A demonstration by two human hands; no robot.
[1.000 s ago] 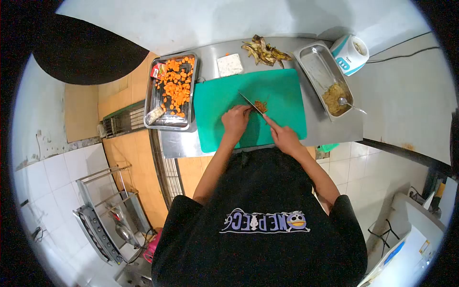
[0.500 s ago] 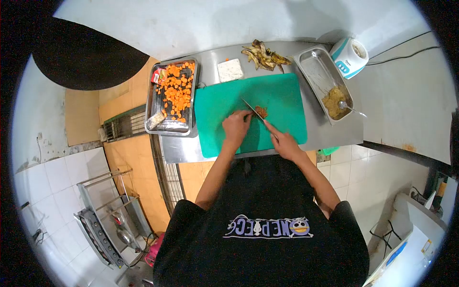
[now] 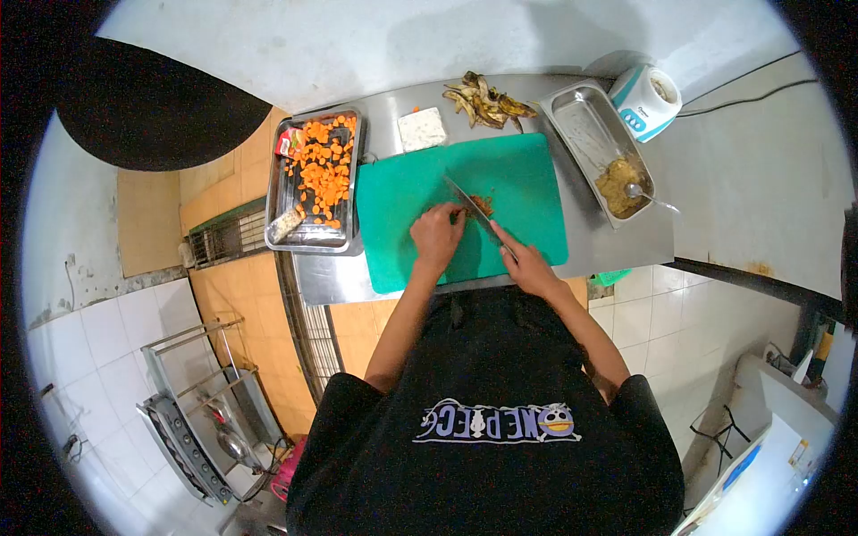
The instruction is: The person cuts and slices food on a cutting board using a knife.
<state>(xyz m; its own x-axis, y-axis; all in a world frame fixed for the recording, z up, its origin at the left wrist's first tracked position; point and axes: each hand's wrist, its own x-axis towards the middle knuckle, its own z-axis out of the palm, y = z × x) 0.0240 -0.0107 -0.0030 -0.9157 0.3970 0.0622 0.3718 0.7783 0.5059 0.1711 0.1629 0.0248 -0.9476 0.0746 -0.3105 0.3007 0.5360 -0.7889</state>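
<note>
Right fingers around knife

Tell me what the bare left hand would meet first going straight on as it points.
Most likely the long, grey metal knife blade, slanting across just ahead of the left hand; the small brown chopped pile lies beyond. Whether hand and blade touch is unclear.

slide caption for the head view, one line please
Right hand holds a knife by chopped brown bits on a green board, left hand close by.
</note>
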